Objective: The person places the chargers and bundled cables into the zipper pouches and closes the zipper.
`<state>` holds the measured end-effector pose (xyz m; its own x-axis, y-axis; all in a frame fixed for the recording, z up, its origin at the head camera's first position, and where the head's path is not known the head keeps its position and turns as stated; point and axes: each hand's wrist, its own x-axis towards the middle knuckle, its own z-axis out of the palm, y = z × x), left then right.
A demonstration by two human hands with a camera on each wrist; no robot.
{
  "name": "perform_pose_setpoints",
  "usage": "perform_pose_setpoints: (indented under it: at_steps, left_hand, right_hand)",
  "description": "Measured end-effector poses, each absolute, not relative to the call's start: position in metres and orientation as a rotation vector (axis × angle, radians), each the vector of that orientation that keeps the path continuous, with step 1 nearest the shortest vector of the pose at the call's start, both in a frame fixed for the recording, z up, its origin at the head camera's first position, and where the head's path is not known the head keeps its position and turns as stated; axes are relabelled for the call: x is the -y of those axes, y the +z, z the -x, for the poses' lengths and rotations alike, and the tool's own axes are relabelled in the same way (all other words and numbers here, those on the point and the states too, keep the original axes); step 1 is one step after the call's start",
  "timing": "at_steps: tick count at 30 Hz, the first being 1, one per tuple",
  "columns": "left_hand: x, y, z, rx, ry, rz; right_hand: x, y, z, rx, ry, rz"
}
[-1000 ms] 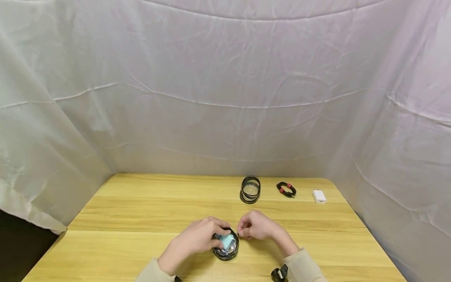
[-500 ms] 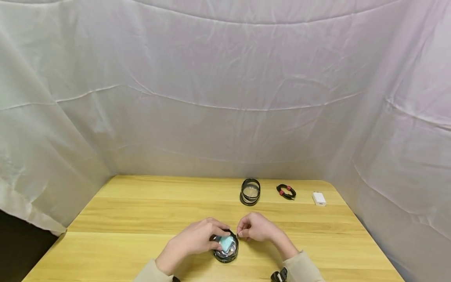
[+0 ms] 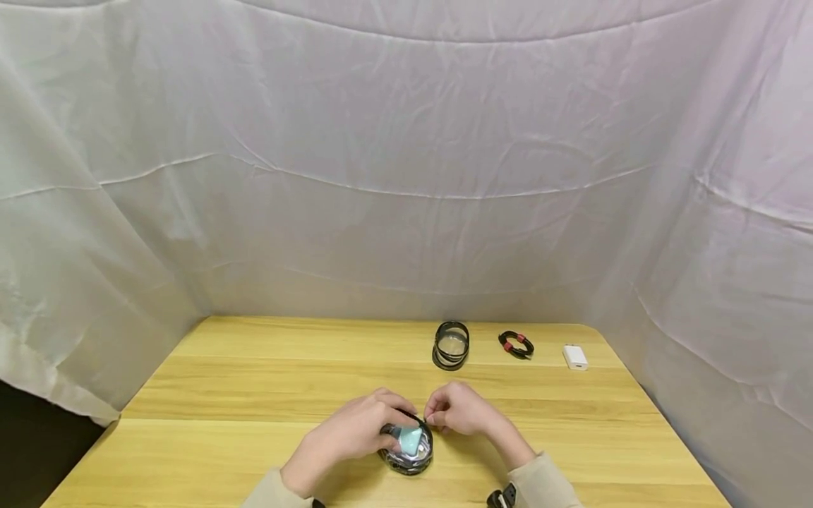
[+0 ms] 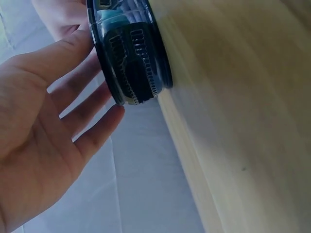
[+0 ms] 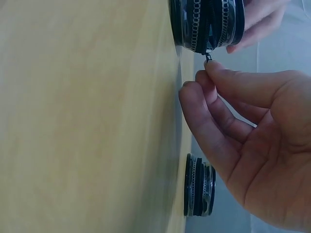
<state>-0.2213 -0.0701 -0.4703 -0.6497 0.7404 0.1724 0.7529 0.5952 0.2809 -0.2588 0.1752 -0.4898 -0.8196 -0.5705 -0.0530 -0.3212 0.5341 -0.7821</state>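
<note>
While the left grip [image 3: 358, 427] clasps a round clear case [image 3: 411, 462] on the counter [image 3: 254, 388], the right grip [image 3: 464, 409] pinches its zip pull [image 5: 208, 57].
It lies within the left grip, just beside the right grip, 1 teal item [image 3: 411, 441] inside.

Looks like a makeshift, curtained-off booth; cannot tell whether inside a home, a lab or an office. Shown by pale, creased cloth [image 3: 406, 155] hung beyond the far edge of the wood-grain tabletop [image 3: 254, 384] and along its left and right edges. Leaves a dark gap [image 3: 41, 444] below the cloth, outside the left edge.
</note>
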Motion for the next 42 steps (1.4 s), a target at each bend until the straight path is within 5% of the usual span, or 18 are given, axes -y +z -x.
perform_pose_setpoints:
  at_steps: [42]
  left_hand:
    - [0.066, -0.474, 0.216, 2.894, -0.569, 1.135]
  right_hand:
    - [-0.187, -0.481, 0.261, -2.417, -1.098, 0.837]
